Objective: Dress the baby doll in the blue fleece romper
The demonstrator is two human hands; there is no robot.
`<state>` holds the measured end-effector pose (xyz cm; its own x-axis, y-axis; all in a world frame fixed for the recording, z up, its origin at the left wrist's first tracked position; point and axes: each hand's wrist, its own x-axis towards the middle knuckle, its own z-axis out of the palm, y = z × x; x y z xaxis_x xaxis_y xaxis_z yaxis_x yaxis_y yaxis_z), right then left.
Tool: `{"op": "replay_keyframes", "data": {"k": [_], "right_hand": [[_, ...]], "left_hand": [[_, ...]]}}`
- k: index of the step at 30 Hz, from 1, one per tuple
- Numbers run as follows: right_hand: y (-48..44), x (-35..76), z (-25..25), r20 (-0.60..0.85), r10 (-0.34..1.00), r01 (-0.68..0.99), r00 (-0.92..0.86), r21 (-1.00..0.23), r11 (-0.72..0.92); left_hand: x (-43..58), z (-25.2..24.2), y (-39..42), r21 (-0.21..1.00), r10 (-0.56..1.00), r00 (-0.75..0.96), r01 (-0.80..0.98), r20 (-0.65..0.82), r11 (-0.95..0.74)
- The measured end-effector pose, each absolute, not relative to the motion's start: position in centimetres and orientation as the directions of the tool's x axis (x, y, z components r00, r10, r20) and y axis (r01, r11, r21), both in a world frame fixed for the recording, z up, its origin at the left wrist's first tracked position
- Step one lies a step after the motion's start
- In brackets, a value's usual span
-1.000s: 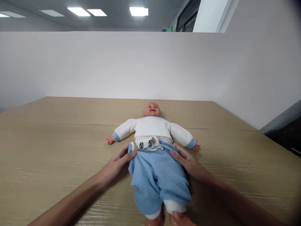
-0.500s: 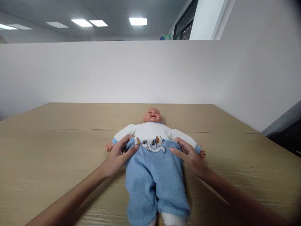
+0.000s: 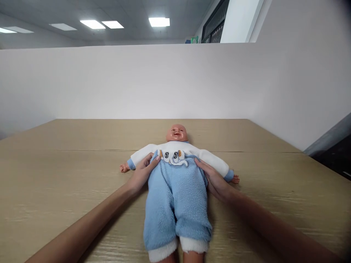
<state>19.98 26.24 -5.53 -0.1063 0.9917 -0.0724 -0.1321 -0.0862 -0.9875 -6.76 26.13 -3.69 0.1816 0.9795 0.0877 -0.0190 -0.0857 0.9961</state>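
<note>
Closest to you: the doll's bare legs [image 3: 193, 257], running out of view at the bottom edge, so the feet cannot be checked. White cuffs [image 3: 194, 245] sit around them, a little uneven.

Above the cuffs, blue fleece pants [image 3: 189, 197], creased down the leg on your left. Your left hand [image 3: 143, 171] pinches the waistband at its side, thumb on the front, fingers partly out of sight. Your right hand [image 3: 215, 179] lies along the opposite side, thumb on the fleece; its other fingers are largely hidden, so whether it grips cannot be told.

Between your hands, an elephant patch [image 3: 171, 157] at the front of the waist, against the white top [image 3: 175, 145]. Risk, as you might judge it: a harder pull on one side than the other would skew the waist and twist the patch; stretchy-looking fleece could slip from a light pinch; the top's hem, not visible here, could bunch inside; pulling towards the far end could drag the whole doll along the table [image 3: 68, 182].

Farther: sleeves spread, the doll's hand [image 3: 124, 167] on your left just beyond your wrist. Then the doll's head [image 3: 177, 133], face up near the table's seam, and behind it a pale wall [image 3: 153, 80], ceiling lights [image 3: 159, 22] above
</note>
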Motion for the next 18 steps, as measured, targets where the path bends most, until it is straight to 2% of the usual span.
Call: {"op": "replay_keyframes", "data": {"k": [2,3,5,8,10,12,15,18], "right_hand": [[26.2,20.0,-5.5,-0.082,0.991,-0.187,-0.106,-0.977,-0.101],[26.0,20.1,-5.4,-0.058,0.995,-0.161,-0.085,-0.984,-0.072],[25.4,20.3,-5.0,0.054,0.997,0.004,-0.05,-0.999,0.054],[24.4,20.3,-3.6,0.271,0.96,0.266,-0.073,-0.922,0.281],[24.4,19.9,-2.6,0.348,0.93,0.326,-0.116,-0.871,0.366],[25.0,19.6,-2.2,0.332,0.937,0.287,-0.105,-0.892,0.348],[26.4,19.9,-3.2,0.212,0.976,0.176,-0.048,-0.96,0.217],[27.0,20.7,-4.9,0.117,0.992,0.146,-0.042,-0.982,0.122]], "left_hand": [[-6.7,-3.5,26.2,0.996,0.97,0.236,-0.089,0.048,-0.027],[-6.9,-3.3,26.1,0.997,0.965,0.258,-0.079,0.04,-0.02],[-7.3,-2.5,25.9,0.997,0.96,0.273,0.034,0.058,-0.07],[-8.0,-0.7,25.6,0.936,0.95,0.266,0.264,0.164,-0.235],[-8.1,0.2,25.7,0.894,0.928,0.303,0.322,0.215,-0.312],[-8.0,0.5,26.0,0.902,0.92,0.348,0.317,0.177,-0.294],[-8.3,-0.6,26.5,0.944,0.941,0.328,0.28,0.077,-0.175],[-9.4,-2.4,26.4,0.96,0.94,0.336,0.24,0.061,-0.148]]}}
